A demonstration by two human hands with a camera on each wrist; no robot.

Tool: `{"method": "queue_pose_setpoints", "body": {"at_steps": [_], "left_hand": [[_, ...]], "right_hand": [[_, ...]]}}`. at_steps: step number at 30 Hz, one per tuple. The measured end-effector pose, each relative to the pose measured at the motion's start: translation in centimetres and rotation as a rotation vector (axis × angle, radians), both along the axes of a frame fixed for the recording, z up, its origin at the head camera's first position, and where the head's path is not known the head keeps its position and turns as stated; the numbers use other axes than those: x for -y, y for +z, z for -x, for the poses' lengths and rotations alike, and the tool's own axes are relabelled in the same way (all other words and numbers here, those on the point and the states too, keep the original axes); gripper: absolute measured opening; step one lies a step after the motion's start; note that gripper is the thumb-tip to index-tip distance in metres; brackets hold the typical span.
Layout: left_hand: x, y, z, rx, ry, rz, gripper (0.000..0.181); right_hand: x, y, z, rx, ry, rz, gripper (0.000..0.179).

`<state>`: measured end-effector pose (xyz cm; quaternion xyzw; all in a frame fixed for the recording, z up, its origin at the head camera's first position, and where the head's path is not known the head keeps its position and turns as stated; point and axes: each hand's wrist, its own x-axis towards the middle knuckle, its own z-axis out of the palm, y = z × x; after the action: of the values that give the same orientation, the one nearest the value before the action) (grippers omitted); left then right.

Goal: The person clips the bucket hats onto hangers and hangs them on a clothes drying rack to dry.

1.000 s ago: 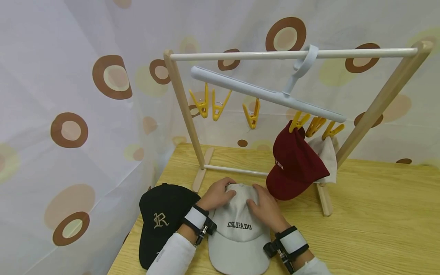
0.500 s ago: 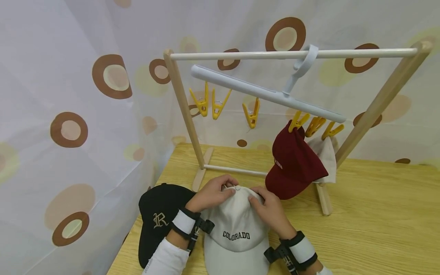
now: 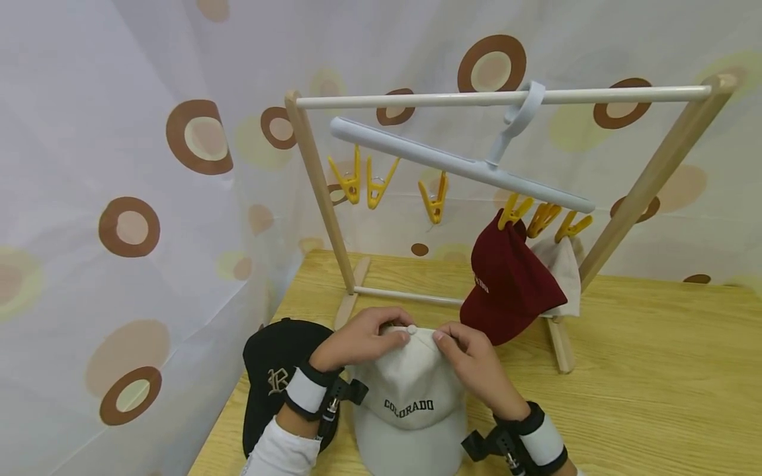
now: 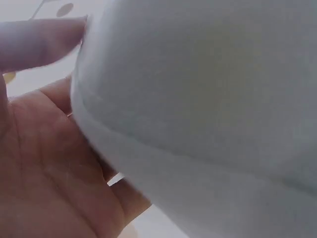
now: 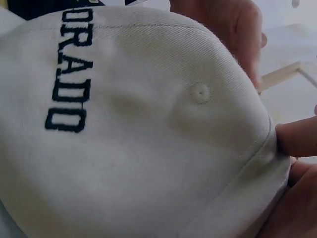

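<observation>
A pale grey-white baseball cap [image 3: 411, 383] lettered COLORADO is at the front of the table, its brim toward me. My left hand [image 3: 363, 337] pinches the crown near the top button, thumb in front and fingers behind. On the other side of the button my right hand [image 3: 476, 360] pinches the crown the same way. In the left wrist view the cap's fabric [image 4: 198, 99] fills most of the picture beside the palm. The right wrist view shows the lettering and the thumb [image 5: 297, 138] pressed on the crown's edge. Both hands' far fingers are partly hidden behind the cap.
A black cap [image 3: 286, 350] lies left, partly behind my left forearm. Behind stands a rack [image 3: 500, 99] with a tilted pale blue hanger [image 3: 417, 152]. Yellow clips [image 3: 434, 198] hang from it, some holding a maroon cap [image 3: 508, 284] and a white cap [image 3: 562, 271].
Both hands keep hold of the grey-white cap. Its crown has tilted up, so the top button shows more plainly. My wrists have spread outward.
</observation>
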<state>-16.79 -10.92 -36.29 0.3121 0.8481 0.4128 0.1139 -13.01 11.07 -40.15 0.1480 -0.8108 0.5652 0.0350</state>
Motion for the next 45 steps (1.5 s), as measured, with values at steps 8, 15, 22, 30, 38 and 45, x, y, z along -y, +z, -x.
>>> {"method": "queue_pose_setpoints", "body": {"at_steps": [8, 15, 22, 30, 38, 45], "left_hand": [[-0.4, 1.4, -1.2, 0.017, 0.002, -0.041, 0.018], [-0.5, 2.0, -1.8, 0.0, -0.01, -0.08, 0.016], [-0.4, 2.0, -2.0, -0.022, 0.002, -0.082, 0.012], [-0.5, 2.4, -2.3, -0.058, -0.008, -0.061, 0.012], [-0.5, 3.2, -2.7, -0.077, -0.033, -0.046, 0.012], [-0.3, 4.7, -3.5, -0.113, -0.044, -0.042, 0.011]], "right_hand": [[0.0, 1.5, -0.7, -0.139, 0.032, -0.015, 0.015], [-0.2, 2.8, -0.6, -0.238, 0.009, -0.067, 0.008], [0.1, 5.3, 0.0, -0.324, -0.08, -0.077, 0.015], [0.1, 8.4, 0.4, -0.454, -0.119, -0.082, 0.02], [0.4, 11.4, 1.5, -0.535, -0.189, -0.072, 0.029], [0.9, 13.1, 2.4, -0.6, -0.223, -0.1, 0.039]]}}
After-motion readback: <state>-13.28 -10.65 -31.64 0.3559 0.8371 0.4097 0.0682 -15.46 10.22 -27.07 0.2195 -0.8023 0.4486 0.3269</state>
